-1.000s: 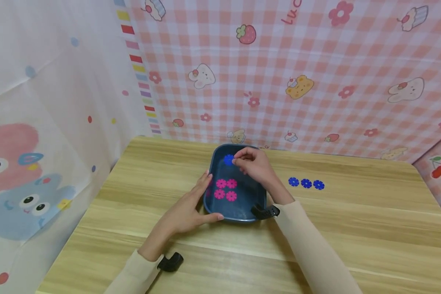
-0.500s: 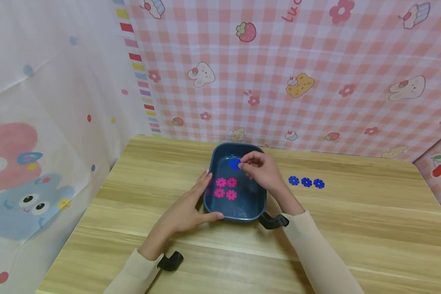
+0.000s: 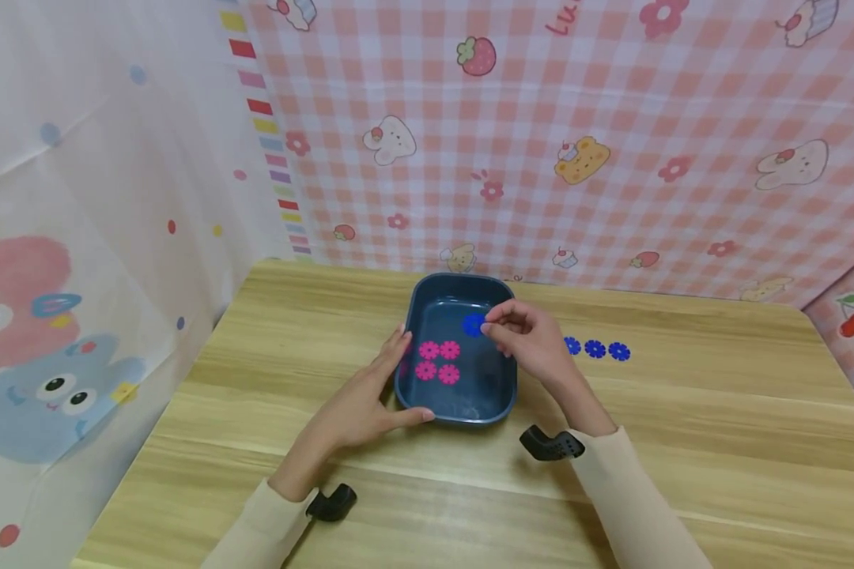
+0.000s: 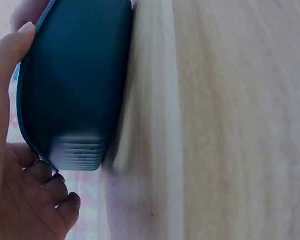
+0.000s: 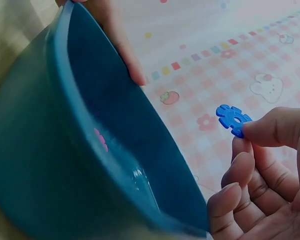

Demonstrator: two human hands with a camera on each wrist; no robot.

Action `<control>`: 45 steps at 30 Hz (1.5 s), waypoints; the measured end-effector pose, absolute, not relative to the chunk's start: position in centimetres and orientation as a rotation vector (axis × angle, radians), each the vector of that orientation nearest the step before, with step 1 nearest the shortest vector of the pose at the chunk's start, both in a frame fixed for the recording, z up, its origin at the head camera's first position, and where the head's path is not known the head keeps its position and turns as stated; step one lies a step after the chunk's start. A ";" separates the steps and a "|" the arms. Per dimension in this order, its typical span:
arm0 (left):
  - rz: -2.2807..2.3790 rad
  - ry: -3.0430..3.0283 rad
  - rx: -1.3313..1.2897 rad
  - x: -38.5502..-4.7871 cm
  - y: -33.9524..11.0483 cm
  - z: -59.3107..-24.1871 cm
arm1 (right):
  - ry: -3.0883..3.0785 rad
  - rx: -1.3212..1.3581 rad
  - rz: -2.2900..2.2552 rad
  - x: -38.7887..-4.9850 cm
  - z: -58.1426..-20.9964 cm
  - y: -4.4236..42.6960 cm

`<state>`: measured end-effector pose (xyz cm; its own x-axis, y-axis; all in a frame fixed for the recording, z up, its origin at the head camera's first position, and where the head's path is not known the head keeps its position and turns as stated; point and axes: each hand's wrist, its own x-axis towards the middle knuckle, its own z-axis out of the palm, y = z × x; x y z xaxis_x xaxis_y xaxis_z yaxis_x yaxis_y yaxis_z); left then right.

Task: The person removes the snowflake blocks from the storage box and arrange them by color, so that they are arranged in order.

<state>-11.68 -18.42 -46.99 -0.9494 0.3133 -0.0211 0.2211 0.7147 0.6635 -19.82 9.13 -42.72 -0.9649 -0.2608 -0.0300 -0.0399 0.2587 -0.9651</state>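
Observation:
A dark blue tray [image 3: 470, 411] stands on the table with several pink notched discs [image 3: 425, 371] grouped on its floor. My left hand [image 3: 352, 407] steadies it at the near left corner, fingers lying along the left wall and thumb at the near edge. In the left wrist view the thumb touches the tray's rim [image 4: 25, 95]. Between thumb and index finger my right hand [image 3: 534, 340] pinches a blue notched disc [image 3: 473, 325] above the tray's right part. The right wrist view shows this disc [image 5: 229, 120] held by its edge, beyond the tray rim.
Three blue discs [image 3: 595, 348] lie in a row on the wooden table [image 3: 719, 411], right of the tray and partly behind the right hand. A pink checked cloth [image 3: 527, 103] hangs behind the table. A white cloth [image 3: 114, 158] hangs on the left.
My right hand has moved right and toward me with the blue disc, from the tray's far end to its right side. The left hand has stayed on the tray.

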 end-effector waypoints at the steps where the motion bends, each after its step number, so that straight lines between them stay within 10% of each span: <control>1: 1.053 2.785 0.434 -11.7 -18.4 -47.0 | 2.342 -0.256 -1.777 -19.7 -42.7 9.4; 45: 1.047 2.799 0.422 -11.6 -18.4 -47.1 | 2.549 0.080 -1.745 -19.3 -43.6 23.6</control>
